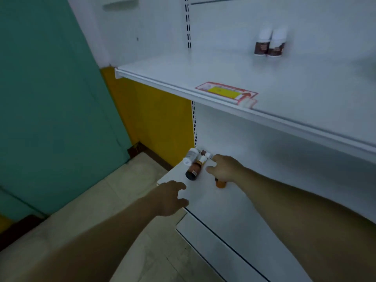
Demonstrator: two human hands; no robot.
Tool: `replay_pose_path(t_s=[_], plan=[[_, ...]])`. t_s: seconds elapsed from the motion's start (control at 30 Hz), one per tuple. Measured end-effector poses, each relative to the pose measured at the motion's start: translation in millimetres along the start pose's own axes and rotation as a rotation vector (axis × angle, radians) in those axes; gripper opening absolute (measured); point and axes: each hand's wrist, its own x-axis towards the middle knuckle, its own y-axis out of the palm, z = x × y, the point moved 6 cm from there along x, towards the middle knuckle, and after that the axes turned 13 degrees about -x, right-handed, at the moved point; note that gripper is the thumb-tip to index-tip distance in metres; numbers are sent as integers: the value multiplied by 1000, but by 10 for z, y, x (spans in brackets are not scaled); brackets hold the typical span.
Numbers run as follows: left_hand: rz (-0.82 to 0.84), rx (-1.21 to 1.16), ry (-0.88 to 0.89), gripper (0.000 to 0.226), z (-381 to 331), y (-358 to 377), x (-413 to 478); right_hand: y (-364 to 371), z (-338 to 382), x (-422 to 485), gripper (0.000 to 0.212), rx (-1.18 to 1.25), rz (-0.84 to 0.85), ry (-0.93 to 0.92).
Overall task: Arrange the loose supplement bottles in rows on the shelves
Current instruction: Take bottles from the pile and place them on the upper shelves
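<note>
Head view: loose bottles (194,163) lie tipped in a heap at the lower shelf's (234,200) left rear corner. The right hand (222,166) reaches beside them, fingers spread, empty; the left hand (173,197) hovers spread at the front edge. Best lift one bottle at a time, stand it upright, and start a row.

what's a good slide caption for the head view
Both hands reach toward toppled bottles on the lower shelf; two bottles stand upright on the shelf above.
</note>
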Motion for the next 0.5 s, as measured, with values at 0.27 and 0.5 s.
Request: replay_pose_path(t_s=[0.27, 0.5], plan=[[176, 129, 132, 60, 849, -514, 1491, 522, 257, 765, 55, 98, 72, 302], [306, 113, 254, 49, 1280, -577, 2586, 986, 627, 1306, 47, 242, -45, 538]])
